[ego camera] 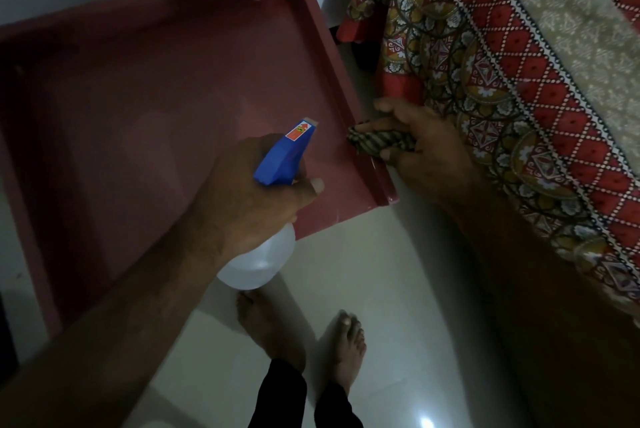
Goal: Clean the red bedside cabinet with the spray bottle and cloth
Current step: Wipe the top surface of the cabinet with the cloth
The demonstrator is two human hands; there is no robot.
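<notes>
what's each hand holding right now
Left hand: grips the spray bottle.
Right hand: holds the cloth at the right edge of the cabinet.

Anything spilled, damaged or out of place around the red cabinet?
Nothing stands out. The red cabinet looks intact; the left hand holds the spray bottle over it, the right hand holds the striped cloth at its right rim. Only a glossy sheen shows at the near right corner.

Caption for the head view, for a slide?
Left hand holds the spray bottle over the red cabinet; right hand grips a striped cloth at its right edge.
</notes>
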